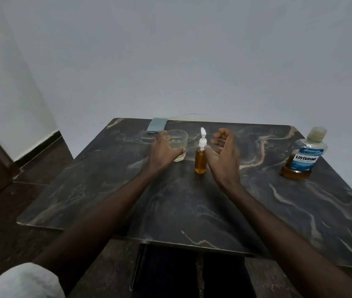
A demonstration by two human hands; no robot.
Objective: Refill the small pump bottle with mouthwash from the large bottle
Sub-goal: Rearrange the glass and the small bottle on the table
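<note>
- Near the far left corner of the dark marble-patterned desk (170, 211) we see a flat grey-blue folded cloth (157, 125) lying at the far edge.
- Just in front of that cloth stands a clear short drinking glass (179, 143) with a shallow layer of pale liquid at its bottom.
- Our left hand (162, 151) wraps the glass from its left side, the fingers (167, 137) clamped around its wall and the thumb showing at its lower right.
- Just right of the glass, upright and close to the middle of the far half of the desk, stands the small clear pump bottle (201, 159) with a white pump head, filled with amber liquid nearly to its neck.
- Our right hand (224, 155) hovers just beside the pump bottle on its right, palm turned toward it, fingers (221, 137) curled but apart and holding nothing.
- Well apart, by the right edge, stands the large clear mouthwash bottle (305, 155) with a blue label and a pale cap on, amber liquid low in its base.
</note>
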